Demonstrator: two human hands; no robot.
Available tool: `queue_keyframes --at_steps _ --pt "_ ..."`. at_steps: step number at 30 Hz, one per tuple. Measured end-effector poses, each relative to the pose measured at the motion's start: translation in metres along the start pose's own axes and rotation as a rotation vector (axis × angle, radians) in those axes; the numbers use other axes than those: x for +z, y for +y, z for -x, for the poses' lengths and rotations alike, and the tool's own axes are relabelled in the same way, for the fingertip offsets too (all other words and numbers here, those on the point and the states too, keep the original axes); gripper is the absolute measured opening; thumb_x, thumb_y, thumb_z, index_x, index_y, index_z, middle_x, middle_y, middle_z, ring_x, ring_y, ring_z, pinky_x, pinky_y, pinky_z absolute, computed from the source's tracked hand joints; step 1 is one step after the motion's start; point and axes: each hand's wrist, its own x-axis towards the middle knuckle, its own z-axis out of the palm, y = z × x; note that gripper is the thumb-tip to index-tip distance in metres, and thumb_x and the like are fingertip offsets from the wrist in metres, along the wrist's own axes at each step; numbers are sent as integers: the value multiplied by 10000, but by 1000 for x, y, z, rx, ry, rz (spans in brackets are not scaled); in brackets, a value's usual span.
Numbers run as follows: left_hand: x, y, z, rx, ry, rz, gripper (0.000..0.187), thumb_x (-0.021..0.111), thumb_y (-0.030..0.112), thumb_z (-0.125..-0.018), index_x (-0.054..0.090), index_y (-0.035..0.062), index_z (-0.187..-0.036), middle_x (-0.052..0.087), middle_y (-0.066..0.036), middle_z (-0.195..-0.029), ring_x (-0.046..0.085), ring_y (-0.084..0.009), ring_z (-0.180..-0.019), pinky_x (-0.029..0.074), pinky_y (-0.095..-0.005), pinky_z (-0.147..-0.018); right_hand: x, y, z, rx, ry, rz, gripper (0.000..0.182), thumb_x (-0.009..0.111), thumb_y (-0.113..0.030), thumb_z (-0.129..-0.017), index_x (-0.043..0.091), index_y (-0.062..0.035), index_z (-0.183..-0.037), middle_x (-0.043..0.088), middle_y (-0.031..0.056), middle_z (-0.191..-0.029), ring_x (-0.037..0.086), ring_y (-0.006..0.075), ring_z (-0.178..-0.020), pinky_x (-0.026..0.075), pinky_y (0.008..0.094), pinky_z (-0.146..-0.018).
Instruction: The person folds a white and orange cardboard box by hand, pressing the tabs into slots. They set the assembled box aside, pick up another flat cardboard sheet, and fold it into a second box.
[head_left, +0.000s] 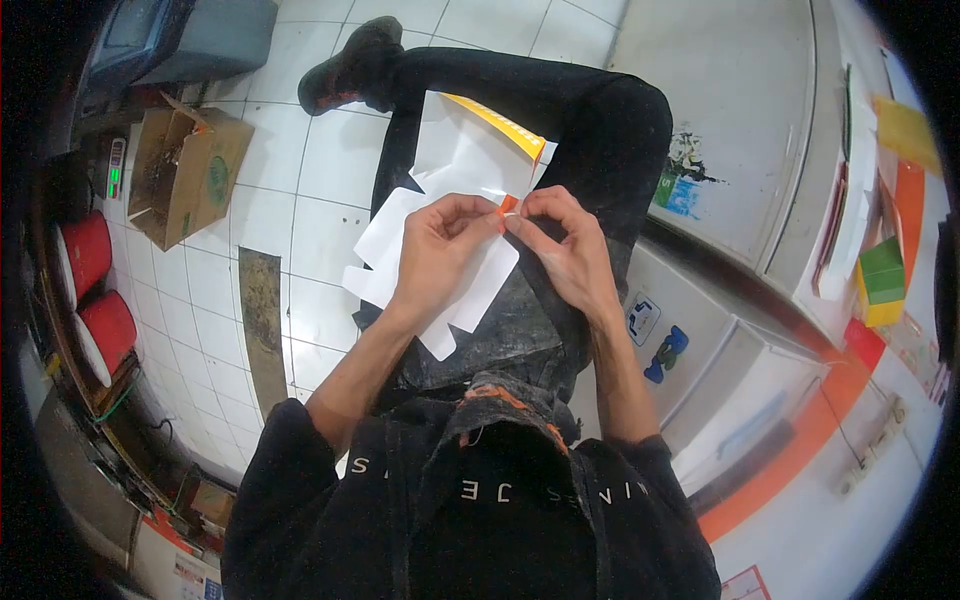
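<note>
A small orange piece [506,205] is pinched between the fingertips of my left hand [441,250] and my right hand [567,250], which meet above my lap. Both hands have their fingers closed on it. Beneath them an unfolded white carton [390,235] with flaps lies across my legs. Its far part stands up and shows a yellow printed edge [500,122]. The exact shape of the orange piece is hidden by my fingers.
On the tiled floor at left stands an open cardboard box [215,180]. Two red and white objects [88,255] are at the far left. A white cabinet [740,370] is on the right, with a green and yellow box [882,280] beyond it.
</note>
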Motion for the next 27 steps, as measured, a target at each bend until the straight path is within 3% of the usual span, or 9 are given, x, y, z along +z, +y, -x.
queue_keyframes --at_steps 7,9,12,17,21,25,27 --pt "-1 1 0 3 -17 14 199 750 105 -976 760 -50 -1100 780 -99 -967 714 -113 -869 547 -242 -794 5 1 3 23 52 -61 205 821 -191 -911 789 -5 -990 719 86 -1005 663 221 -1001 502 352 -923" --pt "-4 3 1 -19 -66 -23 224 741 83 -991 723 -64 -1158 773 -97 -1046 721 -123 -956 569 -249 -876 5 2 3 29 59 -69 193 822 -177 -910 801 -8 -1000 729 87 -1002 677 210 -983 514 344 -908" --pt "-8 0 -1 23 -65 32 214 730 91 -991 757 -32 -1163 785 -94 -1007 725 -117 -945 558 -240 -836 0 6 4 43 5 -144 199 823 -155 -909 815 -7 -1041 754 100 -1028 699 180 -971 529 317 -888" --pt "-5 11 -3 -48 -129 1 236 716 82 -997 739 -36 -1200 771 -116 -1105 730 -148 -1015 601 -263 -857 -2 0 5 284 -12 -220 217 816 -144 -919 807 13 -1068 785 106 -1044 717 158 -973 535 306 -902" --pt "-10 9 -7 -114 -169 35 239 707 68 -996 727 -43 -1207 756 -129 -1148 730 -169 -1025 634 -289 -860 1 -3 8 276 -3 -184 197 815 -135 -917 813 -1 -1061 787 99 -1027 719 155 -950 540 312 -897" --pt "-9 10 -7 -96 -161 -76 231 704 61 -996 729 -41 -1202 759 -123 -1125 727 -158 -1030 611 -268 -874 6 4 14 22 -23 -80 210 768 -88 -931 808 -41 -1132 768 96 -1093 686 209 -1001 519 339 -937" --pt "-6 5 -6 -26 -58 -38 229 693 65 -1002 736 -41 -1200 761 -131 -1143 725 -163 -1041 580 -273 -922 9 2 19 -76 -35 3 247 734 -55 -942 797 -58 -1181 752 95 -1144 661 233 -1025 506 351 -962"
